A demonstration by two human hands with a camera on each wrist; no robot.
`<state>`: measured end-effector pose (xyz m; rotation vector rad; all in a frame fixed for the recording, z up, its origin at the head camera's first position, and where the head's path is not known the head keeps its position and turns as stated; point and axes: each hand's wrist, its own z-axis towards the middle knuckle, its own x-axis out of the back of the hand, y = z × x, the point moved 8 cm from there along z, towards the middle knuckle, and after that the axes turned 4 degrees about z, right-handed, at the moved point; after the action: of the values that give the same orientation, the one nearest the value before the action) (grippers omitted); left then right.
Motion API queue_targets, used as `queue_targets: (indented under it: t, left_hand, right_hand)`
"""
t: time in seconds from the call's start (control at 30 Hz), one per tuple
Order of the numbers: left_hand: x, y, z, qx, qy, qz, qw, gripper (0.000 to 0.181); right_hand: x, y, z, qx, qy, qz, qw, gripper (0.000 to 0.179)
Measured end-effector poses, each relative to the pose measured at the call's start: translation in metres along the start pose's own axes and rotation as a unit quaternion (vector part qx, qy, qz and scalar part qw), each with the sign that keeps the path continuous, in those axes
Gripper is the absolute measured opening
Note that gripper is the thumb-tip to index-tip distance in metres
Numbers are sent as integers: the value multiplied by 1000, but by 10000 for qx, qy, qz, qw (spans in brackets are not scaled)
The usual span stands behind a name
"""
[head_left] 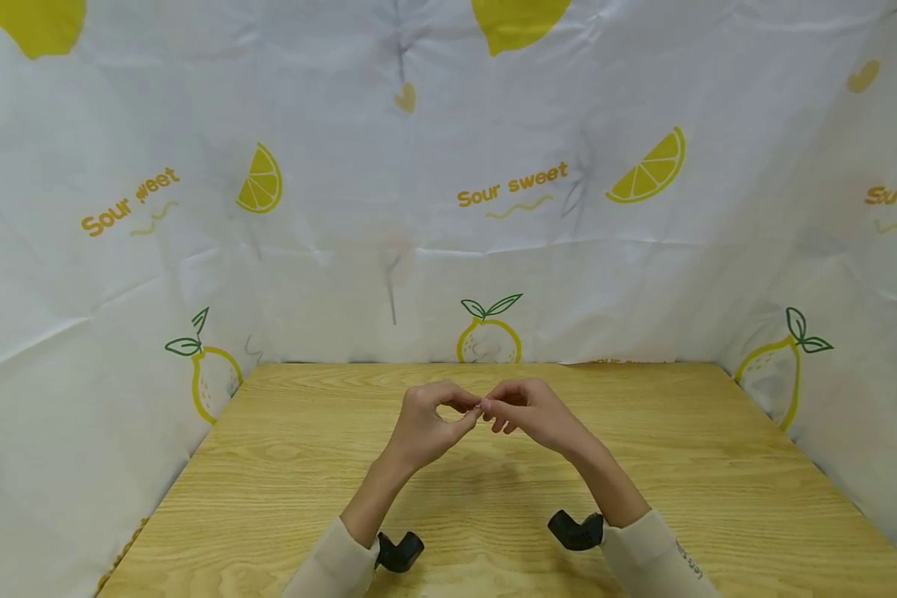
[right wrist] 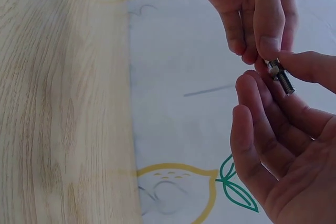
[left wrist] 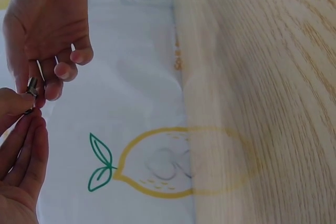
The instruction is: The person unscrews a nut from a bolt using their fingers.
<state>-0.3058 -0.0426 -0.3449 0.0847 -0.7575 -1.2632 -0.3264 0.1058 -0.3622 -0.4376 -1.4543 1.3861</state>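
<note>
A small metal bolt [right wrist: 286,83] with a nut [right wrist: 274,71] on its thread is held between the two hands, above the table. My left hand [head_left: 428,423] pinches the head end of the bolt between thumb and fingers; the fingertips hide most of that end. My right hand [head_left: 532,413] meets it from the other side, its thumb and forefinger at the nut, the other fingers loosely bent. In the right wrist view the threaded shank points toward the right palm. The left wrist view shows the bolt [left wrist: 32,84] standing out past the left thumb.
A wooden table [head_left: 306,498] lies beneath both hands. Behind it and at both sides hangs a white cloth [head_left: 344,208] printed with lemons and lettering. Black wrist mounts [head_left: 401,552] sit by the light sleeves [head_left: 336,565].
</note>
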Motion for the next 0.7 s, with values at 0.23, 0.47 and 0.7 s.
queue_targets:
  t: [0.23, 0.47, 0.7]
  left_hand:
    - [0, 1, 0, 70, -37, -38, 10000, 6]
    - [-1, 0, -1, 25, -48, 22, 10000, 7]
    - [-1, 0, -1, -37, -2, 39, 10000, 7]
  right_hand:
    - [2, -1, -2, 143, 143, 36, 9998, 20]
    - [1, -3, -2, 123, -1, 63, 9999, 24]
    - [0, -2, -2, 27, -187, 66, 9998, 29]
